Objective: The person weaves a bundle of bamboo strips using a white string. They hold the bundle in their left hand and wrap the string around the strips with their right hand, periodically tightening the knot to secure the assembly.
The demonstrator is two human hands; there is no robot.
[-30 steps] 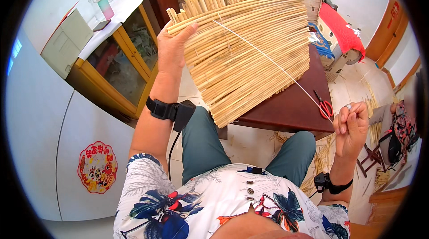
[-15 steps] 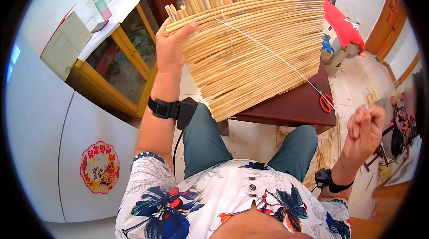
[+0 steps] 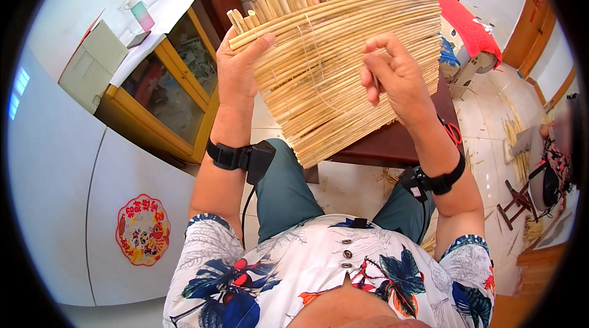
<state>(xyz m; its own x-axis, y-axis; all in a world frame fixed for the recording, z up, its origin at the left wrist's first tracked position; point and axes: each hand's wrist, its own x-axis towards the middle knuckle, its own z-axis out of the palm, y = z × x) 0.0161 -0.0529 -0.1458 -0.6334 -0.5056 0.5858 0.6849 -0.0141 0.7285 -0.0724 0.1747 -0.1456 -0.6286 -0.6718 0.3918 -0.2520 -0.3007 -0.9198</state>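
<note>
A panel of pale, straw-like stalks point(image 3: 356, 46), laid side by side in rows, is held up tilted before me. My left hand point(image 3: 242, 61) grips its upper left corner, the thumb across the front stalks. Along the top edge, cut stalk ends stick up unevenly. A thin white thread point(image 3: 318, 86) hangs in a slack loop over the panel's face, running towards my right hand point(image 3: 392, 73). That hand is closed in a pinch in front of the panel's right half; a small tip, too small to name, shows below its fingers.
Behind the panel stands a dark red-brown table point(image 3: 380, 150), with red-handled scissors point(image 3: 453, 132) partly hidden by my right wrist. A glass-fronted cabinet point(image 3: 162, 98) is at left. Loose stalks point(image 3: 518, 144) and a folding stool point(image 3: 518, 202) are on the tiled floor at right.
My right hand has come from the far right to in front of the panel. The thread, taut before, now hangs slack. My left hand keeps its grip on the corner.
</note>
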